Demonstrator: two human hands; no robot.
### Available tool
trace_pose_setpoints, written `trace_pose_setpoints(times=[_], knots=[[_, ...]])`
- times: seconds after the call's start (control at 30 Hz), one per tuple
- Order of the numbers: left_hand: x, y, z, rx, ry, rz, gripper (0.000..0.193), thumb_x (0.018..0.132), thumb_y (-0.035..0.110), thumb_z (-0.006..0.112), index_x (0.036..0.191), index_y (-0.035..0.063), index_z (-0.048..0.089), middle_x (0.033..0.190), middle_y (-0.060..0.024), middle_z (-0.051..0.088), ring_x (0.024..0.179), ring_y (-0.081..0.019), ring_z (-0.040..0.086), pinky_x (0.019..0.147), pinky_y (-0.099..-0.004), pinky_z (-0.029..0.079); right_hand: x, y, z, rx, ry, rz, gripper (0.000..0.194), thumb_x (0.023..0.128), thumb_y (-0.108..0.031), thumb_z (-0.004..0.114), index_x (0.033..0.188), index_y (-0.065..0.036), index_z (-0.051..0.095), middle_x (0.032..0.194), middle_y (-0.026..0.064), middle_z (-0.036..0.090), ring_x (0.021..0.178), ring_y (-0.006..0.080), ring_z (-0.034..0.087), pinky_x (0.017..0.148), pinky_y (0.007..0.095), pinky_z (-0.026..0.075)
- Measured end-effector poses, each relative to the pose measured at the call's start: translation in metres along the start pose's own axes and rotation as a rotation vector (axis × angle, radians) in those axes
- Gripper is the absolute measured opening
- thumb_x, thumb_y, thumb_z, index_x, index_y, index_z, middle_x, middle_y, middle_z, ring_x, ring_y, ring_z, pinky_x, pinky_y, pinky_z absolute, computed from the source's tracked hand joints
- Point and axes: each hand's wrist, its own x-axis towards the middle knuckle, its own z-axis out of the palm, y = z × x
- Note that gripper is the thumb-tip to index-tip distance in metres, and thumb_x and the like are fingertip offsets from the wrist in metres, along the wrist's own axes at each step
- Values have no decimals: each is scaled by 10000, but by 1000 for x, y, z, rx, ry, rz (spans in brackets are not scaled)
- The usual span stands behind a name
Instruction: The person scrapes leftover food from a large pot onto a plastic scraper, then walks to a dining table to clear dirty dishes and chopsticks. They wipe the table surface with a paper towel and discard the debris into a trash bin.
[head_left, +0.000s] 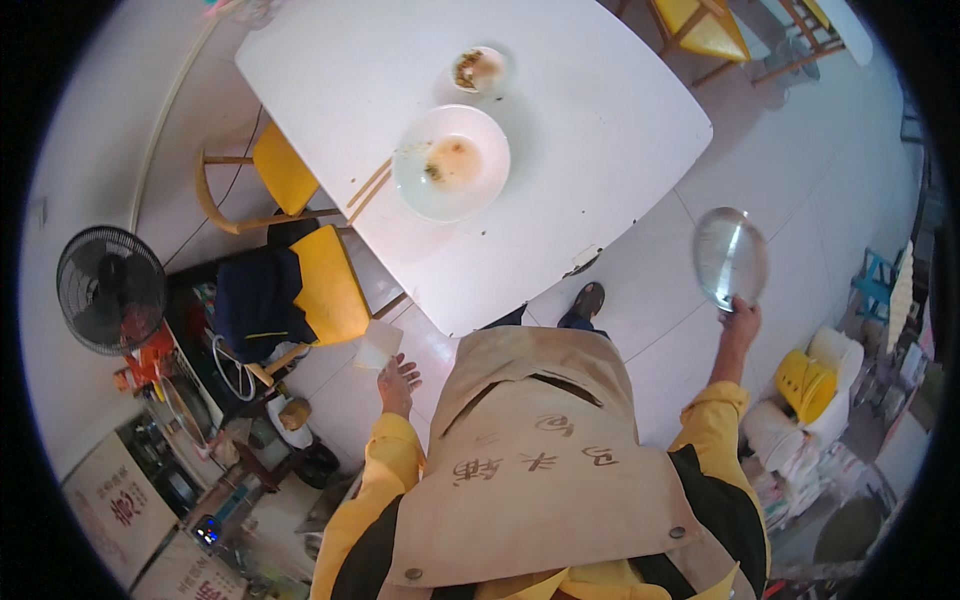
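My left hand (399, 381) grips a thin white square (379, 345), a paper or a cloth, beside the table's near-left corner. Off to the right, over the floor, my right hand (741, 321) has a round metal tray (730, 255) by its edge; nothing shows on it. Ahead of me is a white table (592, 150). On it sits a large white bowl (487, 176) with some brownish broth and bits at the bottom. A pair of wooden chopsticks (369, 187) lies against its left side. Behind stands a small white bowl (491, 69) holding food scraps.
Yellow-seated wooden chairs (330, 281) line the table's left side, one draped with a dark garment (259, 300). A black fan (111, 289) stands near the wall. Crumbs dot the tabletop. To my right are a yellow bucket (806, 384) and a blue stool (874, 285).
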Motion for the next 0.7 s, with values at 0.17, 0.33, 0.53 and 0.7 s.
trace_pose_setpoints(times=[0.17,0.33,0.53,0.7], knots=[[5,25,15,-65,-34,58,424,1020,388,479,1225,28,566,941,-125,646,715,-224,617,602,-353,517,-57,-112,25,89,-247,-237,282,888,-74,681,1121,20,553,838,103,645,552,149,567,440,262,425],[13,57,19,-115,-42,136,422,1009,373,500,1205,11,592,887,-122,651,662,-210,619,551,-335,515,-88,-138,149,-133,-472,-230,240,850,-81,694,1057,-3,601,797,102,647,498,149,559,402,284,430],[7,104,9,-154,-61,234,381,1029,377,489,1163,49,630,888,-81,651,701,-188,607,595,-333,512,-88,-142,237,-348,-508,-178,161,894,-125,668,962,-13,577,764,99,639,452,185,578,408,295,497],[-6,157,9,-225,-117,375,405,1030,371,507,1190,18,627,881,-84,654,710,-164,605,576,-298,504,-110,-144,224,-441,-393,-194,174,904,-142,662,993,-8,596,787,99,654,517,184,632,438,302,527]])
